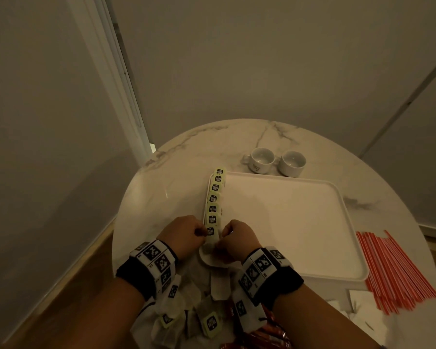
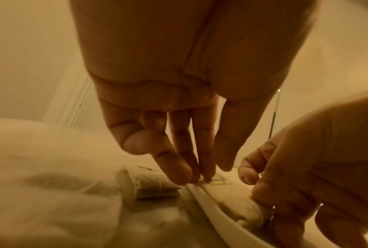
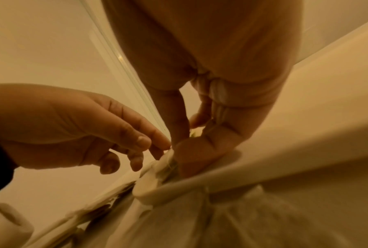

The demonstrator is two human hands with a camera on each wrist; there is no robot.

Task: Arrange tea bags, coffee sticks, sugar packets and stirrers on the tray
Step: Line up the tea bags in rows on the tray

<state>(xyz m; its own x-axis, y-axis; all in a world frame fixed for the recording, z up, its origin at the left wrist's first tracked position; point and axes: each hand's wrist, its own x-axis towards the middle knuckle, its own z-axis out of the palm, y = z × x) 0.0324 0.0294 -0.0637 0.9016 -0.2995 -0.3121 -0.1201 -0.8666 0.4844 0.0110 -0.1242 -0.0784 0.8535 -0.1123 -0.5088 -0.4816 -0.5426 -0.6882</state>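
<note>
- Both your left hand (image 1: 184,233) and right hand (image 1: 237,235) have fingers pinching the nearest tea bag (image 1: 211,233) at the tray (image 1: 287,222)'s left edge.
- One tea-bag row laid; loose tea bags (image 1: 209,323), stirrers (image 1: 398,270) and coffee sticks (image 1: 267,336) wait on the worktop's near edge.

On the bench (image 1: 161,197), the white tray (image 1: 287,222) lies wide and bare across its floor from centre toward 3 o'clock, giving open room to pass. Its left edge, toward 9 o'clock, is lined by a row of tea bags (image 1: 214,197) running from 12 to 6. At the near end of that row the left hand (image 1: 184,233) and right hand (image 1: 237,235) crowd together. Two white cups (image 1: 277,161) stand just beyond the tray at 12 o'clock. Red stirrers (image 1: 398,270) block the strip at 4 o'clock. Loose tea bags (image 1: 194,313) and red coffee sticks (image 1: 267,336) clutter 6 o'clock. Bare bench lies open at 9 to 10 o'clock.
</note>
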